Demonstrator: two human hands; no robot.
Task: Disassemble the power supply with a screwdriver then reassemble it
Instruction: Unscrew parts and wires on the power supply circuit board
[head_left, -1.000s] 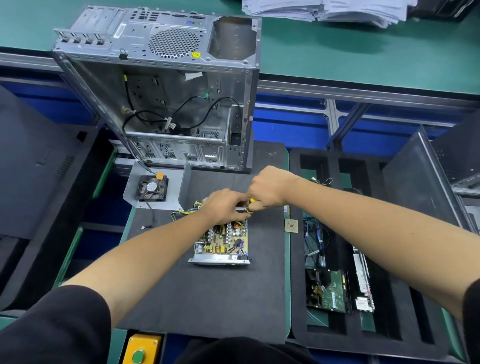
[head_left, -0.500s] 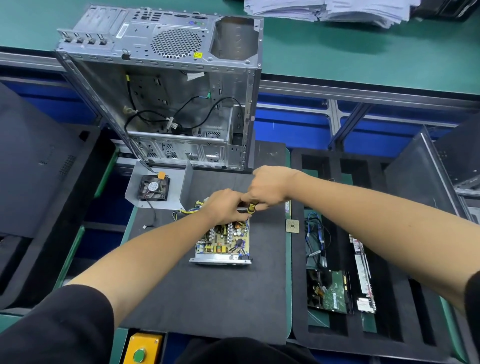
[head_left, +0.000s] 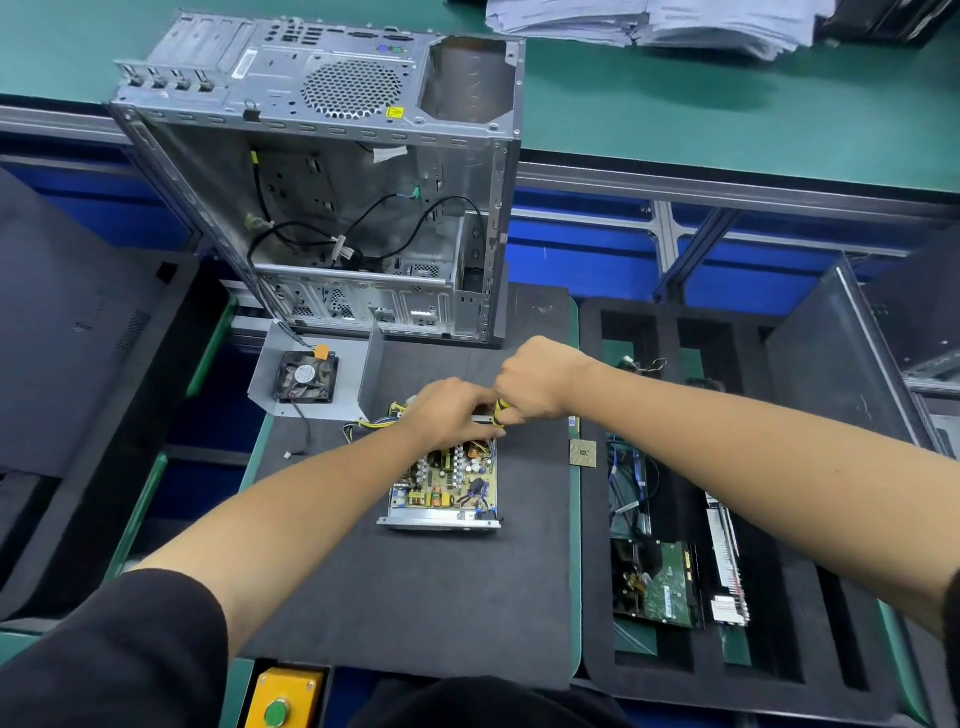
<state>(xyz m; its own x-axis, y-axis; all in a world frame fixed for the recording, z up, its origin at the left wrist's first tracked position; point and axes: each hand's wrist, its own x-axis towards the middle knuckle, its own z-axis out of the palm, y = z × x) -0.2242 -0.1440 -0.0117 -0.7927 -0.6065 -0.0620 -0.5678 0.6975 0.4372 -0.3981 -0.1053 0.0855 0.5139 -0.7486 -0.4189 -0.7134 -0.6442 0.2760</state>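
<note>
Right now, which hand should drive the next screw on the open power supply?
Right hand, probably: its grip already holds the yellow screwdriver at the power supply far edge. The left hand rests on that edge, steadying it.
</note>
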